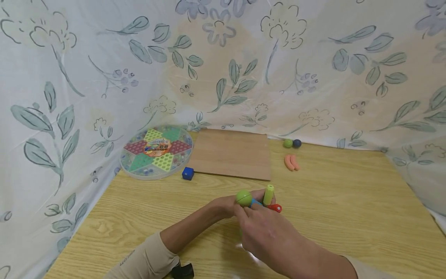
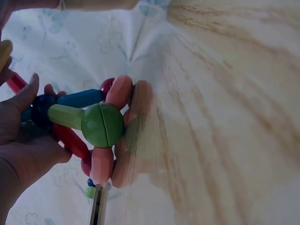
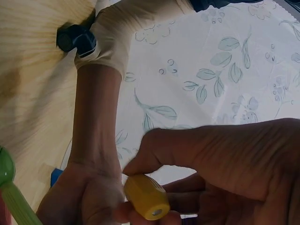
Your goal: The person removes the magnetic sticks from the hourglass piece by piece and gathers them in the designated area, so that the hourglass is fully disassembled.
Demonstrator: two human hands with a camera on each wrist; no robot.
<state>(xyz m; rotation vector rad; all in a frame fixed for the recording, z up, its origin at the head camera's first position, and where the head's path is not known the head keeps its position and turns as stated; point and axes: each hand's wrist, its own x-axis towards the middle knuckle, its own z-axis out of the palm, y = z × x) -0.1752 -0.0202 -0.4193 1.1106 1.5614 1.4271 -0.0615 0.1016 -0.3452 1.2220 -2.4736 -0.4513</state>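
Pale wood grain runs across the surface [image 1: 348,217] under my arms, with flowered cloth hung behind it. A wooden board [image 1: 232,153] lies flat at the back, and to its left a round game tray [image 1: 156,152] leans half on the cloth. A blue cube [image 1: 187,173] sits just in front of the board; to the board's right lie two orange sticks [image 1: 292,162], and beyond them a green ball and a dark ball [image 1: 292,143] touch each other.

Both my hands meet mid-surface around the rod-and-ball toy [image 2: 93,131], a cluster of coloured sticks joined at balls. My left hand [image 1: 228,205] curls round its dark ball and red stick from the left. My right hand [image 3: 220,173] pinches a yellow stick [image 3: 146,197] between thumb and fingers, its end just beside the cluster.

To do this step well, I judge I should keep the left hand's grip firm so the joints don't swing, line the yellow stick's end squarely at a free ball, and bring it in slowly. A skewed approach could knock the green ball [image 2: 103,124] loose.
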